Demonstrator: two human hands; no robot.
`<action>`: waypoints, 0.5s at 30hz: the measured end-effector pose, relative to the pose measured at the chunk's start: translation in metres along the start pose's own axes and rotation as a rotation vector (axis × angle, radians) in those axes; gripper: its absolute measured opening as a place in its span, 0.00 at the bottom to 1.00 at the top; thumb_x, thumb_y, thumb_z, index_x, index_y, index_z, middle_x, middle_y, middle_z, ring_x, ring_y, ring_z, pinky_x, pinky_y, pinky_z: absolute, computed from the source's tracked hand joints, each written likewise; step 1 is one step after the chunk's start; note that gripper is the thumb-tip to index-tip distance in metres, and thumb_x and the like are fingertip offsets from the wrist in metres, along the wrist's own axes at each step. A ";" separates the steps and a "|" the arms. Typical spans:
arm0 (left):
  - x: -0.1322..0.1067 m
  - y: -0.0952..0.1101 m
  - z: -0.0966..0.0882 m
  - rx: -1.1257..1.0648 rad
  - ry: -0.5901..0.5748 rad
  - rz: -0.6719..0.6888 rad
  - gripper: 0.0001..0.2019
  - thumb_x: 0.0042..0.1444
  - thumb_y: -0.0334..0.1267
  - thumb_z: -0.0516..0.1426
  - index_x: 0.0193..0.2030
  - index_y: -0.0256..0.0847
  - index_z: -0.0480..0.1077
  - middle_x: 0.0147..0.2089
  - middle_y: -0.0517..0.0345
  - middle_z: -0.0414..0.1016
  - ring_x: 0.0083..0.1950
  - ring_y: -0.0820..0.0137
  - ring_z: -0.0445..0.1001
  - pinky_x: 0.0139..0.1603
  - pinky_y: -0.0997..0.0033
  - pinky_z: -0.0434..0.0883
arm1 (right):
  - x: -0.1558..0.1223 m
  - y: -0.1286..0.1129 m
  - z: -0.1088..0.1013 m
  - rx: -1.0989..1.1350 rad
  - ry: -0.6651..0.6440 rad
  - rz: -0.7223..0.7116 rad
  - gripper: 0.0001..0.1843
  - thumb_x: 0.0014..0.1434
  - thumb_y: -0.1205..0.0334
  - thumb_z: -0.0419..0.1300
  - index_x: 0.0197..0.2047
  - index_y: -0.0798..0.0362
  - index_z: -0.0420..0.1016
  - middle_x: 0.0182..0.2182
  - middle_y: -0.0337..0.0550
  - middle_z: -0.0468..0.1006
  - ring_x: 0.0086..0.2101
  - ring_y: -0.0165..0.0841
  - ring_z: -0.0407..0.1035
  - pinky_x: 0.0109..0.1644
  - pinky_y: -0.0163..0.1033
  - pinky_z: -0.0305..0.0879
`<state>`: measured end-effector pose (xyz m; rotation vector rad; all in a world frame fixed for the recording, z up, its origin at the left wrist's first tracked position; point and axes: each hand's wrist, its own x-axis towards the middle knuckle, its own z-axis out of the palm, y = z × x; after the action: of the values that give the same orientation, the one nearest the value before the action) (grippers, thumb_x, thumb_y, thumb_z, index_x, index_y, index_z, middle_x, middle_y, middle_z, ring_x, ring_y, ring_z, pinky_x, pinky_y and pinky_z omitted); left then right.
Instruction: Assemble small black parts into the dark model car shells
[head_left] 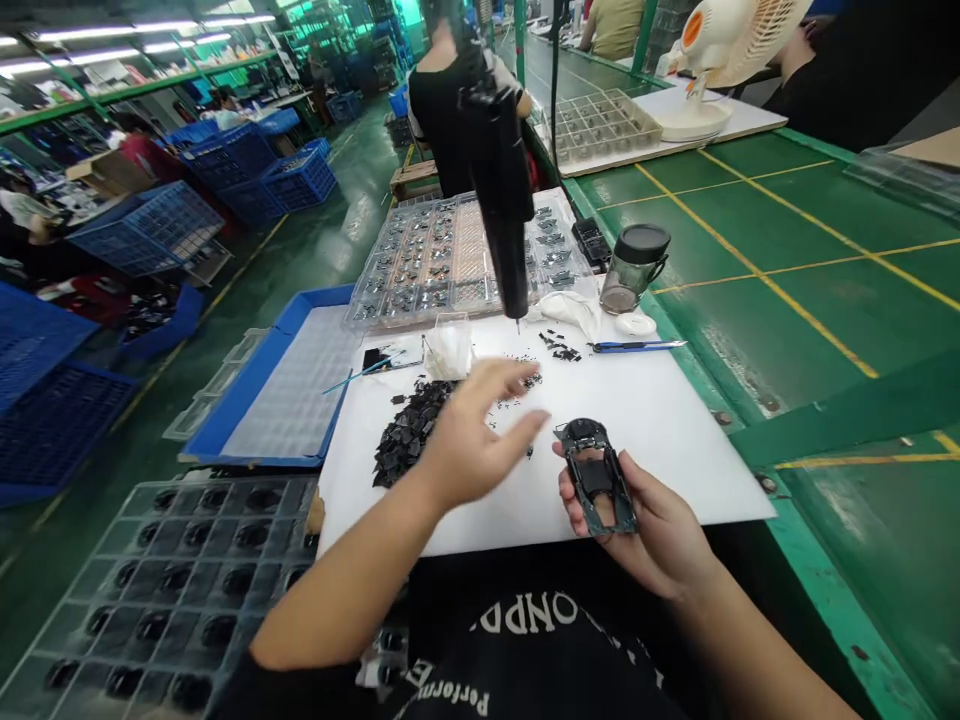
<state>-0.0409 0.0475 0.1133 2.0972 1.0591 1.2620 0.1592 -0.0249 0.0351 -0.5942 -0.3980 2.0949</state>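
My right hand (pixel 645 520) is closed round a small dark plastic chassis part (pixel 598 478), held face up just above the near edge of the white board (pixel 675 420). My left hand (pixel 472 435) hovers over the board with fingers spread and blurred, holding nothing I can see, beside a pile of small black parts (pixel 409 430) and scattered tiny screws (pixel 517 385). A black electric screwdriver (pixel 499 170) hangs tip down above the board's far edge.
Clear blister trays (pixel 450 255) with parts lie beyond the board, a blue tray (pixel 277 385) at its left, a dark moulded tray (pixel 165 590) near left. A jar (pixel 634 268), a blue pen (pixel 637 346) and a white fan (pixel 720 50) stand right. People work behind.
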 end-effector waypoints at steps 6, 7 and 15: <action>-0.035 0.000 0.026 -0.058 -0.236 -0.233 0.12 0.56 0.36 0.61 0.47 0.40 0.74 0.41 0.53 0.70 0.39 0.70 0.70 0.44 0.66 0.73 | 0.005 0.020 0.006 -0.128 -0.017 -0.002 0.23 0.69 0.48 0.48 0.47 0.56 0.77 0.37 0.50 0.78 0.33 0.38 0.72 0.38 0.42 0.70; -0.035 -0.003 0.027 -0.061 -0.235 -0.238 0.11 0.55 0.35 0.61 0.45 0.40 0.74 0.40 0.54 0.69 0.38 0.71 0.69 0.44 0.66 0.73 | 0.005 0.022 0.006 -0.148 -0.018 -0.003 0.23 0.69 0.48 0.48 0.46 0.56 0.77 0.37 0.50 0.78 0.32 0.38 0.72 0.38 0.43 0.70; -0.042 -0.012 0.036 -0.030 -0.184 -0.104 0.06 0.56 0.30 0.58 0.40 0.39 0.72 0.34 0.58 0.67 0.39 0.71 0.67 0.44 0.67 0.69 | 0.005 0.033 0.004 -0.161 0.010 -0.057 0.19 0.69 0.50 0.49 0.47 0.55 0.74 0.36 0.47 0.77 0.31 0.36 0.72 0.34 0.40 0.70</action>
<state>-0.0254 0.0206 0.0660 2.0621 1.0470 1.0083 0.1325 -0.0386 0.0208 -0.6788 -0.5758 2.0167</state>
